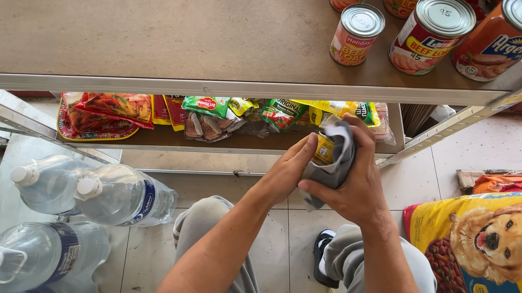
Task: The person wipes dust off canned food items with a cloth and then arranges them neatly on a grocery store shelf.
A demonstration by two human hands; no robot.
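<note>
My left hand (287, 170) grips a small can (325, 149) with a yellow label, held in front of me below the shelf's front edge. My right hand (357, 178) presses a grey cloth (336, 163) around the can, covering most of it. Both hands meet over the can, just under the brown top shelf (121, 7). Several red-labelled cans (431, 33) stand at the shelf's far right end, above and to the right of my hands.
A lower shelf (204, 144) holds several colourful food packets (209, 116). Large water bottles (116, 194) lie on the floor at left. A yellow dog-food sack (511, 269) stands at right. My knees in grey trousers (356, 256) are below.
</note>
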